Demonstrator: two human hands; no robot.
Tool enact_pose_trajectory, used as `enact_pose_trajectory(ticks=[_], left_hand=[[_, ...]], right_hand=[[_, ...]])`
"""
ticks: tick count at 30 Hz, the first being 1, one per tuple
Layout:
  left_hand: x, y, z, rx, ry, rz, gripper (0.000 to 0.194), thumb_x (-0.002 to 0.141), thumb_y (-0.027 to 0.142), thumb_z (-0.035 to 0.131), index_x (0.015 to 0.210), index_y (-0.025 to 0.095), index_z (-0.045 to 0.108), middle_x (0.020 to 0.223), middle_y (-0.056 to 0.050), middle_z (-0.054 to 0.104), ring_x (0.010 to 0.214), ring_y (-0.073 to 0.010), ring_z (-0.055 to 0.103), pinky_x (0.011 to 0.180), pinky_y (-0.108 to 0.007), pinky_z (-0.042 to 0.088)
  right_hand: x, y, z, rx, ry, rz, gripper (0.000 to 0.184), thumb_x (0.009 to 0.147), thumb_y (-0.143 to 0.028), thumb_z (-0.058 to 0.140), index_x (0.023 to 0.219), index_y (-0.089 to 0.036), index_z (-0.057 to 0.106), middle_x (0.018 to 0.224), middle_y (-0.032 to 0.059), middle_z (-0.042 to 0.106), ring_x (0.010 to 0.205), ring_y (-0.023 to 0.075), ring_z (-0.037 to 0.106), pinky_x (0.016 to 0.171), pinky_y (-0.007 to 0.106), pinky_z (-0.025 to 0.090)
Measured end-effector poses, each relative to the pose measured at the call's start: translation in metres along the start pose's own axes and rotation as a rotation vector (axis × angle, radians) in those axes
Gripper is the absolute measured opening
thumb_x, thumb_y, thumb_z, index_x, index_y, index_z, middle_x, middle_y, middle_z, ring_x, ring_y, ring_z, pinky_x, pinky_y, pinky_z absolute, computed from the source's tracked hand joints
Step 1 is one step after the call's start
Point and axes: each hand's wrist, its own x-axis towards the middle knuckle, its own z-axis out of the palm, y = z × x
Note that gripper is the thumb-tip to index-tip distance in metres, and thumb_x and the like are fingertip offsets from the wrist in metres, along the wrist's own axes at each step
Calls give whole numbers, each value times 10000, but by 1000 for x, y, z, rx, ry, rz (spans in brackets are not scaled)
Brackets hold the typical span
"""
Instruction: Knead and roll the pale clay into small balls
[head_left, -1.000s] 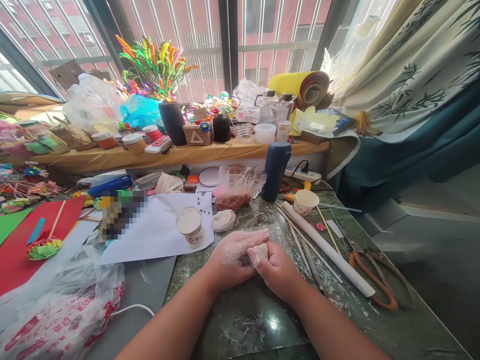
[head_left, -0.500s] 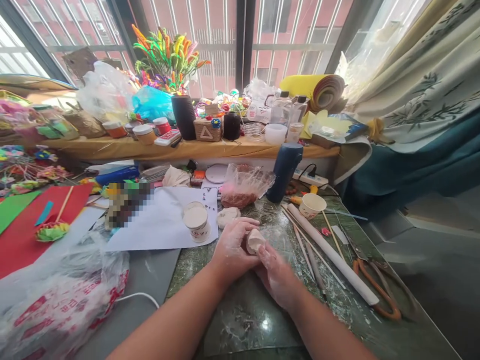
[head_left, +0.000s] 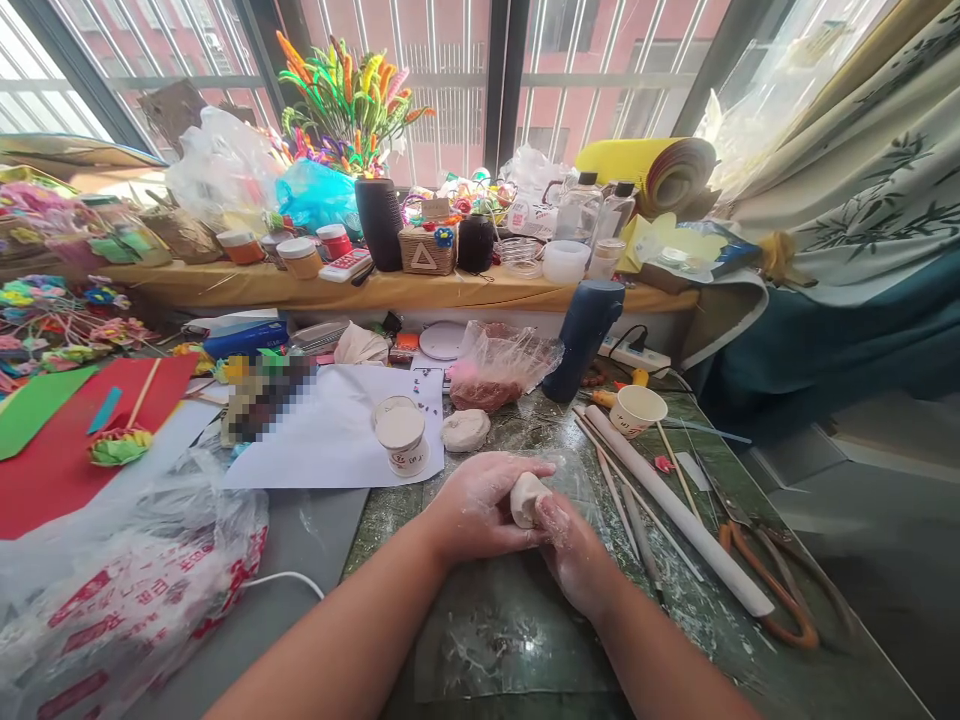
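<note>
Between my two hands sits a small lump of off-white dough or clay (head_left: 527,500). My left hand (head_left: 480,505) curls round its left and far side, fingers powdered white. From the right, my right hand (head_left: 574,555) presses its thumb against the lump's near side; its other fingers are hidden. Just beyond my left hand lies a flattened pale piece of the same-looking stuff (head_left: 466,430). A paper cup of white powder (head_left: 400,430) stands on a white sheet (head_left: 315,430) to the left. Under my hands is a powder-dusted clear plastic sheet (head_left: 517,640).
At right lie a long white rolling pin (head_left: 682,515), thin sticks, scissors (head_left: 772,580) with orange handles and another paper cup (head_left: 637,410). A dark blue bottle (head_left: 585,340) and a bag of reddish-brown material (head_left: 499,375) stand behind. A crumpled plastic bag (head_left: 135,600) lies left.
The view has shifted slightly, so everything sits a little further right. The lump has turned between my hands and looks more rounded at the top; both hands still hold it.
</note>
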Motion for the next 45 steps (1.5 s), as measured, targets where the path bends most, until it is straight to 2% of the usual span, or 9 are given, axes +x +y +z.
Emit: enact_pose_trajectory(ticks=[3,7,12,17,22,28,36,40,45], left_hand=[[1,-1,-1,45,54,5,549,734,512,821,1182,226,682,1176,-88,760,1097,-264,708,1001,-393,531],[5,-2,-1,161,120,-108,533,740,529,811,1154,219,683,1234,-98,731,1150,-288,678,1049,-451,502],[8,-7,3,219,90,-207,654,732,476,822,1297,208,629,1314,-108,688,1224,-298,636,1086,-467,494],[5,-11,5,196,8,-137,617,748,270,769,1346,257,620,1274,-61,722,1150,-250,689,1019,-400,548],[3,-14,4,265,-15,-54,467,772,321,735,1220,193,708,1151,-93,781,1036,-279,745,932,-411,588],[3,-11,3,317,-53,-18,315,787,259,672,1083,187,753,1073,-89,802,958,-285,767,862,-414,609],[3,-2,3,197,71,18,514,810,307,726,1305,220,621,1315,-106,688,1212,-251,656,1061,-402,534],[4,0,3,177,75,-27,681,748,234,733,1396,212,524,1402,-128,608,1287,-270,594,1100,-428,503],[8,-8,4,173,92,-45,537,799,224,728,1320,236,600,1325,-96,667,1238,-248,620,1087,-415,499]], right_hand=[[2,-6,8,122,66,43,515,847,-714,595,983,-236,733,965,85,739,1008,310,657,910,443,513],[8,-21,18,326,97,97,494,849,-695,613,1023,-253,748,984,84,760,1036,313,671,898,453,539],[11,-26,19,466,143,145,405,851,-579,701,1024,-217,752,984,69,776,1042,282,681,930,408,529],[11,-16,12,190,118,112,487,754,-584,798,1034,-191,735,964,66,773,976,273,681,913,398,509],[11,-17,5,-238,126,61,574,831,-679,661,1039,-149,730,997,94,767,977,291,663,936,406,465],[12,-21,3,-368,93,25,611,882,-707,562,999,-136,746,976,112,769,952,301,671,889,406,478],[9,-2,10,124,165,13,518,864,-695,609,1066,-235,736,1031,76,761,997,296,672,929,445,509],[13,-7,10,186,217,20,403,847,-594,708,1063,-255,739,1027,51,761,950,259,680,932,426,512],[18,-24,12,294,231,-8,432,737,-471,859,1065,-227,719,978,46,766,867,236,701,834,387,557]])
